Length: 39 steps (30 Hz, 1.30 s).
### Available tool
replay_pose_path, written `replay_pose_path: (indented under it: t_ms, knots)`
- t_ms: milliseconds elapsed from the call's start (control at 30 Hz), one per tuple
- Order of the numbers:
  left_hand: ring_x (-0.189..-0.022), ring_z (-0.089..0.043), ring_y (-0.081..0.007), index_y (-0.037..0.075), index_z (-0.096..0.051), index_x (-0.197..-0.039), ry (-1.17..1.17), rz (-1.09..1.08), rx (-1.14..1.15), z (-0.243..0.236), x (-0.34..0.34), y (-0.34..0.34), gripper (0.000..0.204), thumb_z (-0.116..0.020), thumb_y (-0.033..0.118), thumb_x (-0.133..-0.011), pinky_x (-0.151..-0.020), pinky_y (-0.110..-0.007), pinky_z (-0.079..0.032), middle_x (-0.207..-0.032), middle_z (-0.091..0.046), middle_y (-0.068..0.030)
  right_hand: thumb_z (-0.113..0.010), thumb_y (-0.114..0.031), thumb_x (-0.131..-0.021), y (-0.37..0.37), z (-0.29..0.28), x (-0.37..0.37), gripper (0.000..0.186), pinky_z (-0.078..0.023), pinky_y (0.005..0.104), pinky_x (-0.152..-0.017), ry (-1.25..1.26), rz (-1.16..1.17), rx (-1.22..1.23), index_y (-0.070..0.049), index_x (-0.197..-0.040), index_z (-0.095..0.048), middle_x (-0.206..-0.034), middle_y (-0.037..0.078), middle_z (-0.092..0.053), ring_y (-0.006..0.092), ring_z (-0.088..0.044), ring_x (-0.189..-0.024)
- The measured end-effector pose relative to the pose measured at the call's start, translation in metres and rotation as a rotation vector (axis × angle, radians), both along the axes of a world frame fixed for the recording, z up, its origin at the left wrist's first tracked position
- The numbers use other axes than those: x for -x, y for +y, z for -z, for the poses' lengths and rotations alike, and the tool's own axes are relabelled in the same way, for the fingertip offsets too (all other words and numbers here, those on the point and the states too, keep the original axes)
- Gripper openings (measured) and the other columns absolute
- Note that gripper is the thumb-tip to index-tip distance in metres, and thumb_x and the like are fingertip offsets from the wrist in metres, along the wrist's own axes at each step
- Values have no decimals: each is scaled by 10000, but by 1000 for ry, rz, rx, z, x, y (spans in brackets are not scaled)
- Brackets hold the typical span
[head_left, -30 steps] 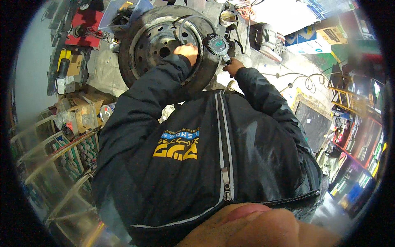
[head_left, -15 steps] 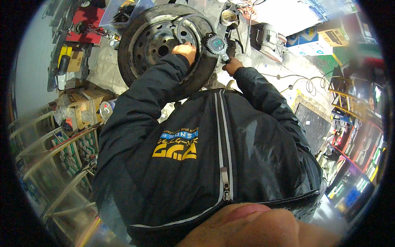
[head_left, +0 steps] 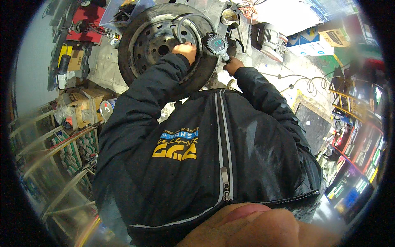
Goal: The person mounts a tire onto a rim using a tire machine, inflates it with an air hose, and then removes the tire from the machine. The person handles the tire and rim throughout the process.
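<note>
A car wheel lies flat in front of me, its black tyre [head_left: 128, 61] around a worn steel rim [head_left: 150, 51]. My left hand [head_left: 185, 52] is closed near the rim's right side, around the end of a black air hose [head_left: 180, 29]; the fingertips and the hose's tip are hidden. The hose loops over the tyre to a tyre inflator gauge [head_left: 217, 43] with a ribbed round guard and a lit digital display. My right hand [head_left: 233, 66] grips the gauge's handle, just right of the tyre.
A bench grinder [head_left: 268, 39] stands to the right, with cardboard boxes [head_left: 334, 33] behind it. Thin cable [head_left: 310, 82] coils over the floor. A blue-clear bin [head_left: 123, 12], a red tool stand [head_left: 86, 24] and an open carton [head_left: 82, 108] are on the left. Loaded shelves line both sides.
The gauge's lit display shows differently and reads more clearly. Both hands, the hose and the wheel stay nearly where they were.
</note>
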<state>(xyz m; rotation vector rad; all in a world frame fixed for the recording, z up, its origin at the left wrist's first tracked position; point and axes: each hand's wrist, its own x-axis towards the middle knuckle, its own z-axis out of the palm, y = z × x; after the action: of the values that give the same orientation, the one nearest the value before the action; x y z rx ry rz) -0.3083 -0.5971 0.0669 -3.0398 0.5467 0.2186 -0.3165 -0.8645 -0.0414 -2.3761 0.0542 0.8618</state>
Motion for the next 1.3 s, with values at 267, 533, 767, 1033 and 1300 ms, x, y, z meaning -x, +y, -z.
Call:
replay_pose_path:
  t_ms: [267, 533, 767, 1033, 1300]
  knots:
    - [-794, -725, -343, 40, -695, -978, 19, -9, 1, -1, 0, 0, 204, -549, 142, -878, -681, -468, -584, -989, -680, -177, -698, -285, -793, -2, 0, 0, 526, -552, 448, -844, -41, -35, -12, 33, -1192, -571, -1050, 259, -693, 383, -692, -962]
    - [-744, -722, -326, 49, -703, -950, -47, -1, 9, 6, 0, 1, 184, -576, 140, -852, -652, -454, -582, -952, -682, -161, -706, -279, -782, -2, -8, 1, 492, -548, 445, -835, -6, 12, -39, 23, -1155, -598, -1029, 253, -700, 372, -694, -963]
    - [-728, -718, -330, 51, -694, -913, -62, -23, -8, 11, 1, 2, 167, -572, 149, -856, -638, -455, -581, -943, -682, -163, -708, -304, -776, -1, 5, -1, 527, -547, 440, -855, -15, -23, 35, 37, -1161, -593, -1056, 256, -698, 393, -683, -998]
    - [-750, -715, -350, 44, -687, -922, -42, -4, 32, 8, 2, 3, 162, -576, 140, -854, -660, -464, -581, -949, -678, -174, -717, -267, -770, -2, 21, -2, 501, -553, 416, -796, -28, -6, -3, 5, -1177, -610, -1012, 236, -704, 354, -688, -913]
    - [-739, -710, -344, 45, -674, -894, -75, -8, 51, 9, 1, 3, 137, -582, 136, -850, -652, -456, -580, -933, -671, -166, -700, -286, -773, -3, 32, -3, 539, -532, 442, -907, 34, 18, -32, 2, -1217, -594, -1106, 258, -693, 399, -669, -1051]
